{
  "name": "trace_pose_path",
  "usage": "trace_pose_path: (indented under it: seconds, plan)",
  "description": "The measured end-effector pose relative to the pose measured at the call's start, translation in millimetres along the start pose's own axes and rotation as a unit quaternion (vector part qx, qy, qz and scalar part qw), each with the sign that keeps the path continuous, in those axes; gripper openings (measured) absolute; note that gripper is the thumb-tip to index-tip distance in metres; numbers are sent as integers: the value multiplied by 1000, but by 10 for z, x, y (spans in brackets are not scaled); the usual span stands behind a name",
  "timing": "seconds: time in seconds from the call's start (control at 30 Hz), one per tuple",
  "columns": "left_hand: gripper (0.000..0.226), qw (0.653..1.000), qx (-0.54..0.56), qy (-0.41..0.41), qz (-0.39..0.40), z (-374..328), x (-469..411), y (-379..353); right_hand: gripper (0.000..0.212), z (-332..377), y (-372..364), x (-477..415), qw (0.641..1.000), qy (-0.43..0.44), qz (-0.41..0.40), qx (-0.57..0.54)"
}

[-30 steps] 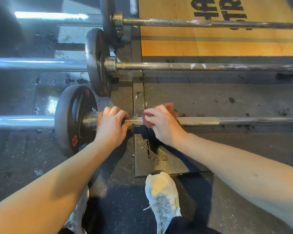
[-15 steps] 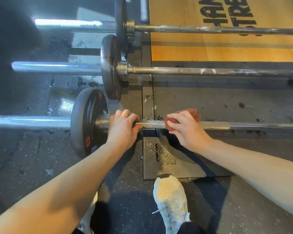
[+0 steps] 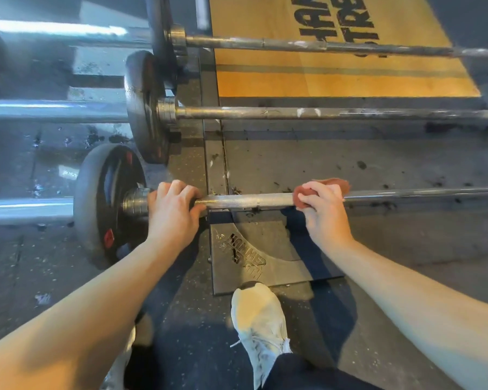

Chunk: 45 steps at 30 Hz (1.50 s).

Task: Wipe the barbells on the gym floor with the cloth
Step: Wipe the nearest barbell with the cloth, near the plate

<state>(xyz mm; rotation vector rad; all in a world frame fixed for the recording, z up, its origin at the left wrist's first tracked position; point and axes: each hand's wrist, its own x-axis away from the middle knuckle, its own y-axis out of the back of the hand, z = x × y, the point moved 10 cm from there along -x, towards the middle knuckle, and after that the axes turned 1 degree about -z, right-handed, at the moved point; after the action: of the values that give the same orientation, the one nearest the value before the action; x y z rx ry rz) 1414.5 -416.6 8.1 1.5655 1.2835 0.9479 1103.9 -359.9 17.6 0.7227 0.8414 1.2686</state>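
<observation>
Three barbells lie side by side on the gym floor. My left hand (image 3: pixel 173 209) grips the shaft of the nearest barbell (image 3: pixel 248 199) right next to its collar and black plate (image 3: pixel 103 201). My right hand (image 3: pixel 323 205) grips a reddish-brown cloth (image 3: pixel 337 183) wrapped round the same shaft, a forearm's length right of my left hand. The middle barbell (image 3: pixel 335 113) and the far barbell (image 3: pixel 293 45) lie beyond, untouched, with pale smears on their shafts.
A wooden lifting platform (image 3: pixel 335 77) with black lettering lies at the back. A dark metal floor plate (image 3: pixel 265 257) sits under the near shaft. My white shoe (image 3: pixel 258 319) stands just behind that plate. Black plates stand on the other two bars at left.
My right hand has slid the cloth rightward along the near shaft, away from my left hand. A bare knurled stretch of shaft now shows between the hands. The left hand has kept its grip.
</observation>
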Motion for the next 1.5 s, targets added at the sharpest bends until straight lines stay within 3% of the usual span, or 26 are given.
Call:
trace_pose_path:
  seconds: [0.07, 0.17, 0.3, 0.4, 0.47, 0.6, 0.73, 0.83, 0.9, 1.03, 1.13, 1.27, 1.37, 1.5]
  plan:
    - [24, 1000, -11, -2, -4, -15, 20, 2, 22, 285, -269, 19, 999, -30, -4, -44]
    - [25, 999, -34, 0, 1, -79, 39, -13, 20, 870, -669, 19, 994, 2, 33, -103]
    - [26, 1000, -26, 3, -1, -242, 27, -16, 25, 631, -437, 7, 995, 15, 37, -89]
    - [30, 999, -16, -40, 3, -468, -47, -52, 17, -135, 49, 122, 996, -56, -45, -58]
    - [33, 997, -16, -70, 10, -621, -104, -96, 24, -463, 249, 218, 986, -125, -98, -55]
    - [32, 995, -2, -93, 34, -790, -178, -215, 20, -278, 152, 256, 956, -204, -190, -93]
    - [23, 994, 19, -101, 38, -847, -176, -284, 23, 432, -426, 255, 956, -172, -132, -196]
    - [19, 994, 35, -98, 22, -858, -179, -284, 20, 485, -339, 251, 975, -93, -116, -162]
    - [18, 994, 35, -106, 18, -870, -185, -288, 20, 177, -125, 245, 985, -92, -109, -95]
    - [19, 995, 45, -92, 12, -833, -177, -297, 22, -565, 243, 340, 945, -246, -209, -47]
    - [20, 996, 52, -74, 13, -822, -161, -298, 20, -415, 159, 367, 922, -280, -255, -74]
    - [21, 997, 49, -64, 11, -823, -163, -290, 19, 382, -341, 222, 976, -138, -134, -99]
    - [21, 997, 51, -62, 8, -824, -166, -306, 23, 540, -414, 145, 990, -53, -74, -105]
    - [22, 996, 54, -68, 7, -794, -185, -335, 20, -164, 41, 139, 990, -87, -114, -9]
